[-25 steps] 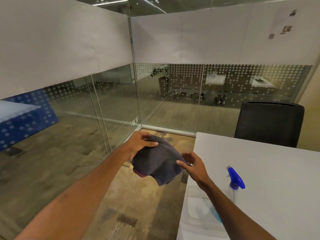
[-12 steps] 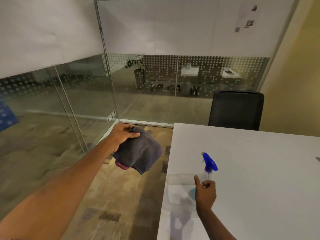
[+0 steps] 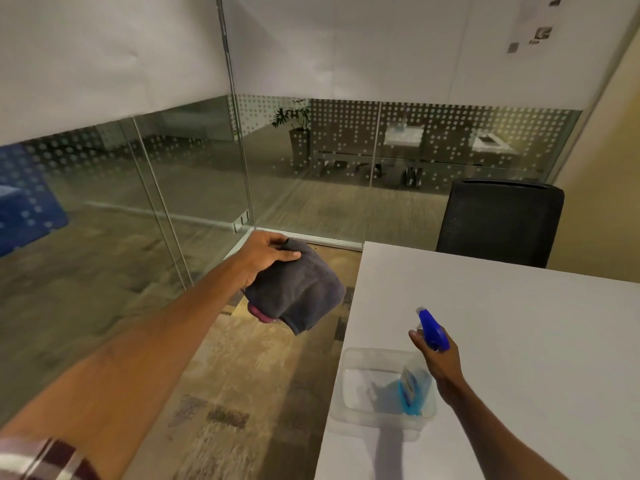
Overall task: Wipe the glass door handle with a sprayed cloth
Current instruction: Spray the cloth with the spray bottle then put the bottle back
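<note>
We count two hands, one cloth and one spray bottle. Our left hand (image 3: 265, 256) reaches out over the floor, left of the white table (image 3: 519, 323). Its fingers (image 3: 274, 241) are curled over the top of the single dark grey cloth (image 3: 301, 292), with the thumb laid across the upper face. The rest of the cloth hangs bunched below the palm, and a bit of pink shows at its lower edge. The cloth is in the air, just beside the table's left edge, touching nothing but that hand.

Our right hand (image 3: 440, 358) is closed round the neck of the one spray bottle (image 3: 431, 329), right under its blue trigger head. The bottle's body, holding blue liquid, sits inside one clear plastic tub (image 3: 360, 386) at the table's left edge — we cannot tell whether it rests on the tub's floor.

One black chair (image 3: 498, 220) stands at the table's far side. One potted plant (image 3: 298, 133) shows behind the glass walls (image 3: 190, 174), and one checked sleeve (image 3: 41, 459) shows at the lower left.
</note>
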A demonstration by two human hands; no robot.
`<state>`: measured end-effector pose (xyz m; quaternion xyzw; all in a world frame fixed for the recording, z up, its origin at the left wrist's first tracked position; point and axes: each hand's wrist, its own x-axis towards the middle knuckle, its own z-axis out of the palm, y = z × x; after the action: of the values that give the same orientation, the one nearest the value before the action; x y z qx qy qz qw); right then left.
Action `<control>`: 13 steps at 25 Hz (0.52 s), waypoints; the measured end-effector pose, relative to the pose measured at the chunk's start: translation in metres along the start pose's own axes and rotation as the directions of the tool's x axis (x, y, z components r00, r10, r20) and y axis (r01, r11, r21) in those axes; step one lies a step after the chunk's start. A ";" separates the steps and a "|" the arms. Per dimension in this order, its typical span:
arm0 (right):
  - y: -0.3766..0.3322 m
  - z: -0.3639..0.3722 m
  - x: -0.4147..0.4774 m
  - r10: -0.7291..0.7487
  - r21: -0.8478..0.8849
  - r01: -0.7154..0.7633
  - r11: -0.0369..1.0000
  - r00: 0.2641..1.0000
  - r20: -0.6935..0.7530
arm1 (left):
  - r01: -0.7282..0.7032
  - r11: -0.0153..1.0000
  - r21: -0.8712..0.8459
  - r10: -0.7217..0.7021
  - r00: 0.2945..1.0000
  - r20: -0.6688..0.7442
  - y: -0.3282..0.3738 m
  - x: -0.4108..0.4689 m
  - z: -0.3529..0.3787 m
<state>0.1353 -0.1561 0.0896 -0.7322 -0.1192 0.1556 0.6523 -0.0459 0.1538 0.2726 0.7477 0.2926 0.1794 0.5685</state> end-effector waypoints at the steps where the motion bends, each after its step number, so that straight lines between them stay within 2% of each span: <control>1: 0.001 0.000 0.004 0.000 -0.004 0.000 1.000 1.000 0.013 | -0.009 1.000 0.005 0.009 1.000 -0.001 0.002 0.001 -0.002; 5: 0.005 0.006 0.008 -0.028 0.014 0.027 1.000 0.999 0.040 | -0.016 0.999 0.034 0.016 1.000 -0.001 0.007 0.002 -0.008; 9: -0.015 0.018 0.009 -0.062 0.020 0.063 0.998 0.997 -0.040 | -0.017 0.997 0.070 0.016 1.000 0.006 0.016 0.004 -0.019; 13: -0.061 0.034 0.007 -0.203 -0.037 0.203 0.978 0.979 0.005 | -0.038 0.997 0.062 0.038 0.999 -0.001 0.039 0.005 -0.041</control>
<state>0.1308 -0.1150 0.1457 -0.7281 -0.1965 0.0862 0.6510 -0.0572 0.1805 0.3213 0.7701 0.2843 0.1821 0.5413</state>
